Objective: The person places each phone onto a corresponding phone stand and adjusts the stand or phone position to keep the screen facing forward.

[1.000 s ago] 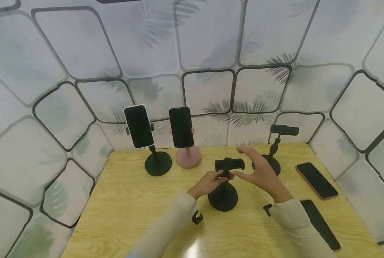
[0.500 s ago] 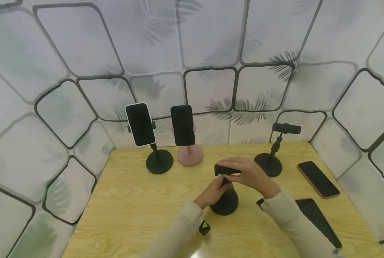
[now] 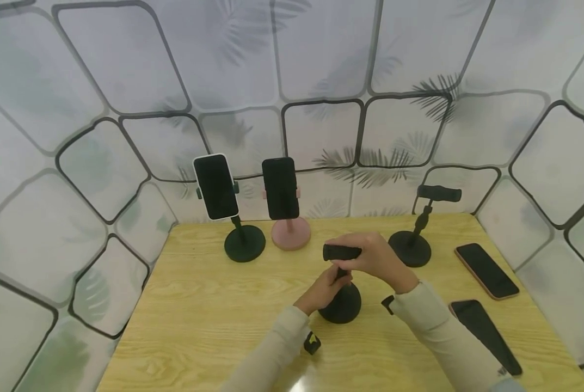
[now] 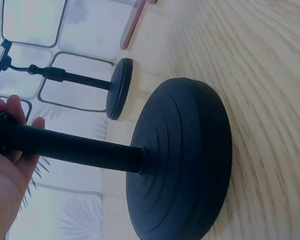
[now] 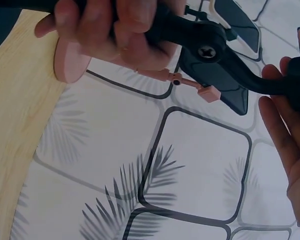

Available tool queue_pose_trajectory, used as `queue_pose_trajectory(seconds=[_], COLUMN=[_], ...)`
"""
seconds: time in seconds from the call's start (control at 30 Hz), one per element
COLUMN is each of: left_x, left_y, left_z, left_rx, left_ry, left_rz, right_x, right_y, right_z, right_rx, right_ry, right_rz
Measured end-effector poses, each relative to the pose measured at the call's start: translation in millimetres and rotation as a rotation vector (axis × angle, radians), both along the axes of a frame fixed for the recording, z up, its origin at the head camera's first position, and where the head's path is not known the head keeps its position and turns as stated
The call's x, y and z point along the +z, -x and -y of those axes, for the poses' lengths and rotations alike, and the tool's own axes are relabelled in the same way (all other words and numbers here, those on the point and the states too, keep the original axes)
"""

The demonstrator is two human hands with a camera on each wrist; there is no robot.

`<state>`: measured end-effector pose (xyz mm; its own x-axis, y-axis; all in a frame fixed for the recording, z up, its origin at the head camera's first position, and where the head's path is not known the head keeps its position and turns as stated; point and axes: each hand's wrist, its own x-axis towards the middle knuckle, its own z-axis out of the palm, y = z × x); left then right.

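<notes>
A black phone stand with a round base (image 3: 342,306) stands on the table in front of me. My left hand (image 3: 319,291) grips its upright pole (image 4: 85,149) well above the base. In the right wrist view, the fingers (image 5: 92,25) of that hand curl round the pole just below a screwed joint (image 5: 207,47). My right hand (image 3: 377,258) holds the stand's holder head (image 3: 339,252) from the right, fingers over the top and thumb beneath. A bent neck (image 5: 260,84) links joint and head. No phone sits in this holder.
Behind stand a dark green stand (image 3: 245,243) with a white-edged phone (image 3: 215,187) and a pink stand (image 3: 292,234) with a black phone (image 3: 280,188). Another black stand (image 3: 409,249) is at back right. Two phones (image 3: 487,270) lie flat at the right. A patterned wall (image 3: 321,133) closes the back.
My right hand has come in from the right, closed on the holder head and tilted it. The left hand has stayed on the pole.
</notes>
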<state>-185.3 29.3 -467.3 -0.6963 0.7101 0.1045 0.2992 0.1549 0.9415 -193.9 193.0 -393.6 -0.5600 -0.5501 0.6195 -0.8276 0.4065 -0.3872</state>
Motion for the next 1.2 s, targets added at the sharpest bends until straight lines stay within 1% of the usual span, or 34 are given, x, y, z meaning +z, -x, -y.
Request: queue_pose_trajectory(seconds=[0.1, 0.2, 0.33, 0.4, 0.5, 0.57, 0.63, 0.73, 0.8, 0.87, 0.93, 1.0, 1.07, 1.13, 1.17, 1.2], left_x=[-2.3, -14.2, -31.4, -34.2, -33.6, -31.4, -29.1, -25.5, -23.7, -18.7, -11.1, -3.3, 1.5, -3.4, -7.5, -12.3], left_y=[1.6, 6.7, 14.2, 15.8, 16.5, 16.2, 16.0, 16.7, 18.2, 17.6, 14.9, 10.8, 7.2, 7.1, 7.8, 9.0], left_z=[0.1, -1.3, -2.5, -2.1, -2.0, -2.1, -1.0, 3.5, 7.6, 11.3, 14.4, 16.6, 17.4, 16.3, 15.4, 14.3], left_rx=[-0.002, 0.029, 0.086, 0.098, 0.106, 0.107, 0.111, 0.129, 0.150, 0.176, 0.186, 0.184, 0.179, 0.180, 0.182, 0.187], left_ry=[0.011, 0.003, 0.018, 0.041, 0.066, 0.082, 0.098, 0.118, 0.116, 0.105, 0.084, 0.070, 0.057, 0.055, 0.059, 0.062], left_rz=[-0.016, -0.025, -0.017, -0.013, -0.041, -0.073, -0.097, -0.094, -0.089, -0.070, -0.051, -0.023, 0.000, -0.003, -0.011, -0.016], right_x=[1.2, -0.9, -6.7, -8.2, -10.8, -13.6, -20.3, -34.8, -47.9, -62.2, -78.1, -94.1, -109.3, -121.7, -126.5, -130.2], right_y=[0.6, 1.6, 3.1, 2.0, -4.7, -13.0, -21.9, -34.6, -41.8, -49.6, -58.4, -67.7, -76.4, -83.5, -87.2, -90.8], right_z=[1, 2, 3, 2, -4, -14, -28, -56, -78, -102, -127, -150, -170, -186, -193, -198], right_rx=[-0.004, -0.023, -0.049, -0.064, -0.142, -0.218, -0.307, -0.436, -0.516, -0.605, -0.684, -0.760, -0.827, -0.878, -0.901, -0.918], right_ry=[0.003, 0.007, -0.008, -0.011, -0.014, -0.009, 0.002, 0.015, -0.020, -0.101, -0.219, -0.338, -0.433, -0.500, -0.517, -0.530], right_rz=[0.028, 0.025, -0.020, -0.038, -0.035, -0.009, 0.029, 0.106, 0.184, 0.295, 0.396, 0.464, 0.508, 0.588, 0.643, 0.718])
